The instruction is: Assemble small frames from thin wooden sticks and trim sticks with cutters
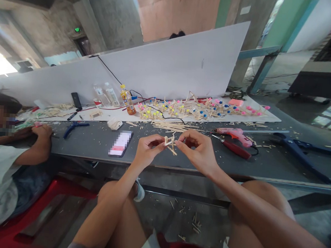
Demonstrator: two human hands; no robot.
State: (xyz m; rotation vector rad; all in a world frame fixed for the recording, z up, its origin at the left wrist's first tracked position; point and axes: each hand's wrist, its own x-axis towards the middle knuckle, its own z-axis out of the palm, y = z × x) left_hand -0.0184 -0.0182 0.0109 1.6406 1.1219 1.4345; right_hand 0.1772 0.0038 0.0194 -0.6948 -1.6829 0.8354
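Observation:
A small frame of glued wooden sticks (pixel 170 143) is held in the air just above the near edge of the grey table (pixel 96 143). My left hand (pixel 147 150) pinches its left side between thumb and fingertips. My right hand (pixel 198 151) pinches its right side, fingers curled. On the table right behind my hands lies a pile of loose wooden sticks (pixel 168 125). A pink glue gun (pixel 235 135) and red-handled pliers (pixel 233 147) lie to the right of my right hand.
A white board (pixel 166 114) carries several finished stick figures with coloured beads (pixel 194 110), bottles (pixel 127 98) and a remote. A phone (pixel 120 143) lies left of my hands. Blue-handled cutters (pixel 302 154) lie far right. Another person (pixel 7 154) sits at left, hand on the table. Stick scraps litter the floor.

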